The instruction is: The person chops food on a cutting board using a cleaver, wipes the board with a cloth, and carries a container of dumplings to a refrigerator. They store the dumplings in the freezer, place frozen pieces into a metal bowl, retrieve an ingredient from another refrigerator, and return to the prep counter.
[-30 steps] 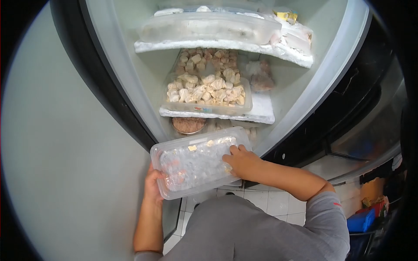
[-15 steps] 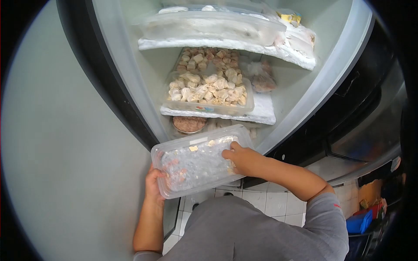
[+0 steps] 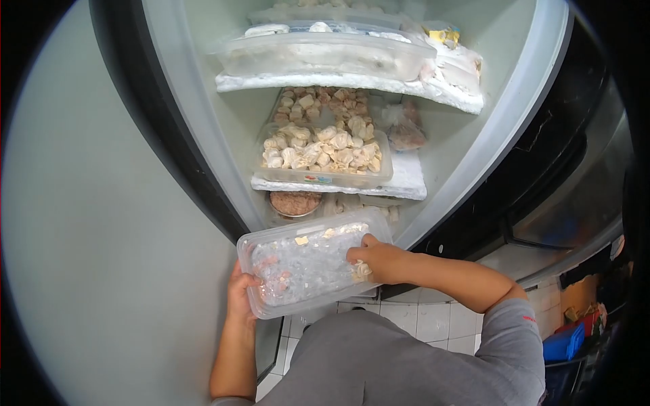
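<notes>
A clear plastic container (image 3: 305,267) with scraps of pale food and frost inside is tilted in front of the open freezer. My left hand (image 3: 242,289) grips its left end, the thumb over the rim. Inside its right end, my right hand (image 3: 379,260) has its fingers bent together against a pale, crumpled piece (image 3: 361,271); the fingertips are partly hidden. Beyond the container, a tub of pale dumplings (image 3: 321,152) sits on the frosted middle shelf (image 3: 406,177).
A round bowl of minced meat (image 3: 295,202) stands on the lower level. Frosted containers (image 3: 325,55) fill the upper shelf. A bagged item (image 3: 405,128) lies right of the dumplings. The freezer door (image 3: 122,203) is at the left, a blue object (image 3: 564,343) at the lower right.
My right fingers have curled further in at the container's right end, where a pale crumpled piece now shows beneath them. The view has shifted slightly, and the container sits a little lower.
</notes>
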A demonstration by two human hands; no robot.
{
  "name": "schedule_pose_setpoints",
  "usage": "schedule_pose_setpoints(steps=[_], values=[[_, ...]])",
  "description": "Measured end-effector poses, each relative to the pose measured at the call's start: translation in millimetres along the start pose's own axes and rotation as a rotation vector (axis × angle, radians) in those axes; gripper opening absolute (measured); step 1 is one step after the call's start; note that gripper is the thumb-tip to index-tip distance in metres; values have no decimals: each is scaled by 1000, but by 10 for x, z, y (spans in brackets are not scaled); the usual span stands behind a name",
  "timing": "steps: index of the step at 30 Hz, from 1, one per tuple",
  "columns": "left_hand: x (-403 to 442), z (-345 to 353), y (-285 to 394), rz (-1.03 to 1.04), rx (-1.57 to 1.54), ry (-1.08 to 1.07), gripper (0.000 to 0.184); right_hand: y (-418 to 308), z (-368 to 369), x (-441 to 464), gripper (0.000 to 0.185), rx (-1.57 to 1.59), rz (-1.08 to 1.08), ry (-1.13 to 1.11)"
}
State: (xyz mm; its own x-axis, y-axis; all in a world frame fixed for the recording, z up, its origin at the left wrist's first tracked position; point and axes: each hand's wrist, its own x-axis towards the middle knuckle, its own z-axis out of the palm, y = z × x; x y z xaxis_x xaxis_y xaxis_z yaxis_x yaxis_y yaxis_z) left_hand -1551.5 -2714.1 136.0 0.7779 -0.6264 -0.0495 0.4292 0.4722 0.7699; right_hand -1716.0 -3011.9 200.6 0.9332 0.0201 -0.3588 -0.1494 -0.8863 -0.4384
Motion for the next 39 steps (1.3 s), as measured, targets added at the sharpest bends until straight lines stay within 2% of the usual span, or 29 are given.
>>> schedule_pose_setpoints(steps=[2, 4, 6, 8, 9, 11, 12, 14, 15, 16, 18, 22, 24, 25, 27, 29, 31, 33, 35, 37, 39], values=[[20, -37, -17, 12, -23, 0, 92, 33, -40, -10, 48, 74, -39, 81], [26, -102, -11, -118, -135, 40, 89, 68, -141, 15, 52, 137, -169, 364], [21, -100, -1, -131, -159, 43, 88, 67, -392, 42, 51, 82, -237, 715], [17, -93, 4, -149, -180, 43, 87, -53, -809, -11, 53, 101, -199, 954], [21, -107, 3, -159, -174, 37, 87, -7, -969, 52, 53, 101, -194, 959], [24, -132, -10, -171, -167, 25, 86, 153, -1149, 234, 55, 65, -212, 1189], [25, -146, -14, -176, -161, 16, 86, 275, -1099, 378, 55, 62, -211, 1193], [34, -185, -40, -175, -156, 6, 87, 487, -1005, 695, 63, 0, -175, 972], [37, -202, -53, -166, -156, 3, 87, 377, -980, 701, 73, -112, -64, 990], [41, -210, -60, -155, -157, 2, 88, 343, -992, 753, 73, -114, -69, 991], [31, -200, -53, -153, -151, -7, 89, 291, -983, 837, 76, -231, -159, 1207], [37, -197, -52, -168, -110, -21, 91, 187, -999, 861, 75, -253, -32, 1049], [40, -215, -46, -177, -97, -15, 91, 259, -995, 785, 73, -245, -145, 1276], [41, -223, -55, -183, -91, -10, 91, 314, -943, 711, 73, -239, -134, 1274], [0, -211, -57, -192, -87, 18, 91, 424, -693, 510, 73, -37, -263, 1381], [-6, -226, -63, -205, -76, 26, 92, 439, -314, 253, 75, 36, -167, 1261], [-35, -328, -147, -115, -81, -68, 92, 406, 102, 36, 70, 52, -47, 1107], [-13, -409, -243, -75, -93, -188, 93, 305, 421, -187, 65, 552, 239, 796], [-50, -506, -354, -151, -35, -229, 91, 548, 753, -260, 50, 817, 330, 616], [-85, -718, -743, -160, 134, -160, 79, 756, 978, -431, 39, 879, 557, 422], [-217, -836, -1209, -261, 20, -26, 75, 1093, 1511, -480, 41, 594, 586, 616]])
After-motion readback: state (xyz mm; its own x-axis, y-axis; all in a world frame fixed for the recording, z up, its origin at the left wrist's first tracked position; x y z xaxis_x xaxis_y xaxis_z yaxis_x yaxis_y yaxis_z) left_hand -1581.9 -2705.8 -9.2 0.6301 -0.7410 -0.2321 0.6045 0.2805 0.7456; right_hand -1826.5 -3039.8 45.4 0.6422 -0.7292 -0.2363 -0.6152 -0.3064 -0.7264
